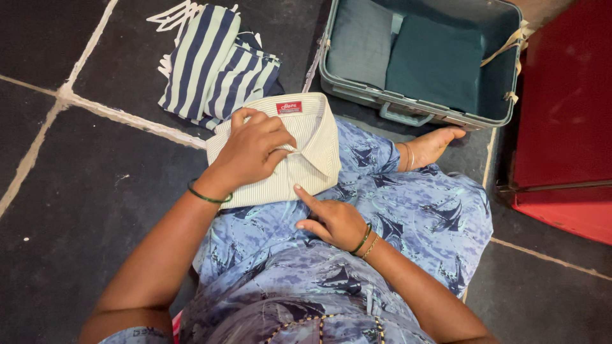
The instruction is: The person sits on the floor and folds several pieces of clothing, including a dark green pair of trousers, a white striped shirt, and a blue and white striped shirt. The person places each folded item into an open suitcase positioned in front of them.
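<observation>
The shirt [290, 156], cream with fine stripes and folded into a neat rectangle, lies on the person's lap, collar end pointing away from them toward the suitcase. It looks light and soft, a thin woven cotton that will sag and come unfolded if lifted by one corner. Only the collar seems to have some stiffness. The safest hold, I judge, is from below or along both long edges, with flat palms, so that the fold keeps its shape; a pinch at the collar alone would probably let the body of it drop open.

The left hand [252, 150] rests on top of the shirt near the collar, fingers curled and pressing the cloth down, thumb toward the button line; it holds the shirt in place rather than gripping round it. The right hand [331, 220] is loosely closed with only the forefinger out, its tip touching the shirt's near edge; it grasps nothing.

Under the shirt is the lap, covered in a blue printed dress [408, 210]. Just beyond the collar lies a folded blue-and-white striped garment [213, 64] on the dark stone floor [76, 210]. To the right of that stands an open grey-green suitcase [408, 111] with folded green cloth [437, 60] inside. A bare foot [433, 143] lies beside its near wall.
</observation>
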